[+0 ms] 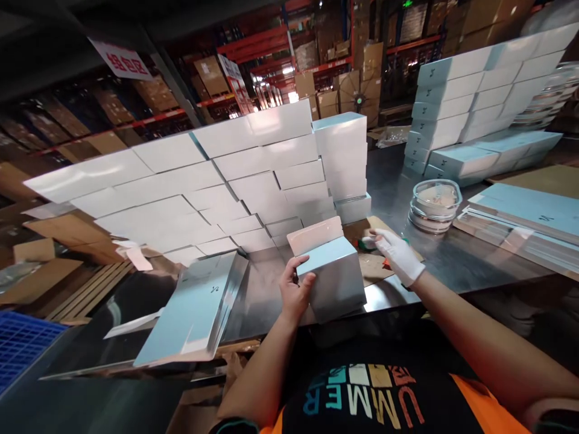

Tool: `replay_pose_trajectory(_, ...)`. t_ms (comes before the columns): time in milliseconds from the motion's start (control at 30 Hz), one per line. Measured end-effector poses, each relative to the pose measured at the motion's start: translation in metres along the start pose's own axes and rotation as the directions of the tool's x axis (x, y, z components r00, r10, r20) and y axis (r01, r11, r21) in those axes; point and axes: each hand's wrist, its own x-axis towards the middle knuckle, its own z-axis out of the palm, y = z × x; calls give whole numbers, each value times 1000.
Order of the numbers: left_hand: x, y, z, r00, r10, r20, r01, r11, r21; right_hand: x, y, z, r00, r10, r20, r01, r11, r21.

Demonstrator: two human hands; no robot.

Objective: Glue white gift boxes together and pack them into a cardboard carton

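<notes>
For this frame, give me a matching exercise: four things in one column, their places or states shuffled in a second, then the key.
Things:
1. pale blue box
2. right hand
3. clear round containers
4. flat blue sleeves

Places or states:
A. stacked, right of the gloved hand
B. white-gloved, reaching over cardboard
C. gripped by the bare left hand, flap open
D. piled at the table's left edge

Pairs: 1-C, 2-B, 3-A, 4-D
</notes>
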Motion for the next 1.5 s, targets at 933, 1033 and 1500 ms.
replay_pose_trajectory(933,34,30,-32,638,457,619,-554,832,-43,-44,-26,24,712,-538,452,543,829,132)
replay_pose_trajectory(1033,31,33,-31,612,478,631,-596,803,-30,-50,-9,25,728,-546,415,539,829,146)
replay_pose_trajectory(1500,-42,-62,-78,979,115,167,-162,938,306,23,-65,3,958,-284,-26,282,927,248)
